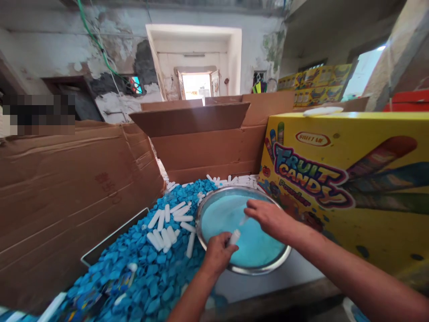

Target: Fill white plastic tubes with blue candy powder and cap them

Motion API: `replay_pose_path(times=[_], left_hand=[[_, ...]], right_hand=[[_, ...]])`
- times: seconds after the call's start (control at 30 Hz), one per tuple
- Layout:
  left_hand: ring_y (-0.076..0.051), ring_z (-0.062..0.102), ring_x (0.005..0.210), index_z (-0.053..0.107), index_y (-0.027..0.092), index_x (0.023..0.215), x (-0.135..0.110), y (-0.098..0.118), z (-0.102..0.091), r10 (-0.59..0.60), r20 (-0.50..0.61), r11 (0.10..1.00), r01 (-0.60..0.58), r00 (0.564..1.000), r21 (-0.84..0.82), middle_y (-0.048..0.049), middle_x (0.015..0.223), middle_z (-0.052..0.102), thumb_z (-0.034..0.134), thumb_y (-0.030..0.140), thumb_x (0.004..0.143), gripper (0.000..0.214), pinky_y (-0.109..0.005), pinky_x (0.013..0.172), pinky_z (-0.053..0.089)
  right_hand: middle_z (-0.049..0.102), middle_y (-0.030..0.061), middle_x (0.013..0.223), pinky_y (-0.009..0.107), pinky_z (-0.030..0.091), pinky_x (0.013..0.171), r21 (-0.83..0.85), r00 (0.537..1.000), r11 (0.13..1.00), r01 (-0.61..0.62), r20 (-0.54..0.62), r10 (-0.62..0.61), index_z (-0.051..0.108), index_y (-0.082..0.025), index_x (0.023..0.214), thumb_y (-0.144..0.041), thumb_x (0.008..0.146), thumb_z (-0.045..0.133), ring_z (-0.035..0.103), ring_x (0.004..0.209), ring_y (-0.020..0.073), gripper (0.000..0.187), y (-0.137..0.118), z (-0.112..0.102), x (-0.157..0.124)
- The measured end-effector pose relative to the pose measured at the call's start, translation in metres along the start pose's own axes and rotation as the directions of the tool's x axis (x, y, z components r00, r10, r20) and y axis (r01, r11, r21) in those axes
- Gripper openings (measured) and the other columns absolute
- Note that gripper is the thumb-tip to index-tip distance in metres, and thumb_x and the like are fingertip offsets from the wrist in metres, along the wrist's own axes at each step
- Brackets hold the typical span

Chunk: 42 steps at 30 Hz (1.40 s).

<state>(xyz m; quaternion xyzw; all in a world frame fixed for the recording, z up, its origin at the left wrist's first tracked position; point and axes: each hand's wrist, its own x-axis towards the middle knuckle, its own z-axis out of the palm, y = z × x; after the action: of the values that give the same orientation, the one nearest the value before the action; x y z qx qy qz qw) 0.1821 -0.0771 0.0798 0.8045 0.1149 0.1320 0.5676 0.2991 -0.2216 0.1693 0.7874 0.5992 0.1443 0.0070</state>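
White tube (235, 235) upright at near rim of metal bowl (201, 210), clasped in left hand (217, 256), fingers curled tight round its lower part, capless top showing. Right hand (268, 217) low over pale blue powder (228, 214) in bowl, fingertips drawn together on small pale piece (244, 220); its kind cannot be told. Left of bowl: heap of blue caps (150, 277) with loose white tubes (167, 223) on top. Cardboard boxes (67, 192) left and behind; yellow candy carton (351, 179) right.
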Motion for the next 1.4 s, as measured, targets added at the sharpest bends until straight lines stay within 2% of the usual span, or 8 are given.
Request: replay_pose_path(times=[0.23,0.4,0.47,0.57,0.67,0.87,1.13,1.4], left_hand=[[-0.015,0.055,0.070,0.063,0.015,0.090,-0.003,-0.002,-0.007,-0.053,0.135,0.981,0.077,0.989,-0.178,0.0004,0.073,0.061,0.061,0.015,0.061,0.029,-0.023,0.061,0.041],[-0.013,0.051,0.064,0.065,0.014,0.077,-0.004,-0.008,-0.015,-0.050,0.082,0.973,0.067,0.995,-0.220,0.0014,0.069,0.060,0.062,0.015,0.061,0.017,-0.021,0.057,0.040],[-0.012,0.050,0.061,0.066,0.013,0.077,-0.006,-0.011,-0.016,-0.046,0.064,0.970,0.060,0.997,-0.236,0.0019,0.065,0.058,0.064,0.015,0.060,0.017,-0.021,0.055,0.040],[-0.013,0.052,0.061,0.065,0.013,0.089,-0.011,-0.015,-0.019,-0.055,0.009,0.962,0.056,0.998,-0.266,0.0009,0.067,0.059,0.064,0.018,0.063,0.026,-0.021,0.054,0.041],[-0.016,0.056,0.071,0.065,0.014,0.092,-0.018,-0.017,-0.024,-0.050,-0.051,0.957,0.033,0.997,-0.290,-0.0020,0.077,0.062,0.065,0.020,0.064,0.028,-0.022,0.060,0.044],[-0.019,0.058,0.079,0.065,0.014,0.090,-0.029,-0.016,-0.032,-0.016,-0.100,0.934,-0.020,0.995,-0.357,-0.0030,0.081,0.064,0.068,0.023,0.064,0.027,-0.025,0.066,0.046],[-0.016,0.056,0.073,0.066,0.013,0.084,-0.028,-0.015,-0.034,0.002,-0.109,0.918,-0.045,0.994,-0.394,-0.0020,0.078,0.063,0.067,0.021,0.063,0.023,-0.023,0.065,0.045],[-0.016,0.054,0.071,0.064,0.013,0.086,-0.038,-0.014,-0.045,-0.029,-0.161,0.931,-0.033,0.986,-0.364,-0.0021,0.076,0.063,0.067,0.024,0.064,0.025,-0.023,0.063,0.044]], right_hand=[[0.057,0.0106,0.101,0.028,0.040,0.068,0.087,0.934,0.938,-0.335,0.159,0.319,0.057,-0.015,0.105,-0.012,0.076,0.058,0.058,0.082,0.0200,0.029,-0.006,0.046,-0.023],[0.060,0.0082,0.085,0.026,0.041,0.069,0.337,0.986,0.926,-0.168,0.049,0.161,0.060,-0.016,0.082,-0.025,0.089,0.041,0.057,0.079,0.0175,0.022,-0.074,0.045,-0.049],[0.061,0.0058,0.080,0.024,0.041,0.063,0.424,0.985,0.899,-0.106,0.167,0.037,0.060,-0.017,0.084,-0.016,0.085,0.043,0.058,0.072,0.0155,0.017,-0.108,0.054,-0.055],[0.063,0.0073,0.081,0.025,0.040,0.059,0.384,0.912,0.888,-0.251,0.403,0.084,0.062,-0.015,0.085,-0.005,0.080,0.041,0.060,0.069,0.0171,0.023,-0.145,0.082,-0.052],[0.062,0.0123,0.092,0.027,0.042,0.068,0.367,0.869,0.845,-0.389,0.452,0.203,0.064,-0.013,0.086,-0.013,0.084,0.042,0.061,0.081,0.0209,0.022,-0.161,0.107,-0.040],[0.059,0.0143,0.102,0.032,0.041,0.082,0.399,0.874,0.821,-0.408,0.431,0.225,0.062,-0.012,0.093,-0.018,0.080,0.048,0.056,0.094,0.0249,0.020,-0.168,0.114,-0.030],[0.059,0.0120,0.099,0.032,0.041,0.082,0.476,0.882,0.771,-0.422,0.412,0.228,0.061,-0.014,0.096,-0.016,0.079,0.046,0.056,0.092,0.0234,0.023,-0.171,0.116,-0.033],[0.061,0.0089,0.087,0.030,0.044,0.072,0.518,0.962,0.831,-0.201,0.265,0.068,0.062,-0.016,0.078,-0.012,0.077,0.049,0.056,0.082,0.0210,0.014,-0.198,0.122,-0.003]])
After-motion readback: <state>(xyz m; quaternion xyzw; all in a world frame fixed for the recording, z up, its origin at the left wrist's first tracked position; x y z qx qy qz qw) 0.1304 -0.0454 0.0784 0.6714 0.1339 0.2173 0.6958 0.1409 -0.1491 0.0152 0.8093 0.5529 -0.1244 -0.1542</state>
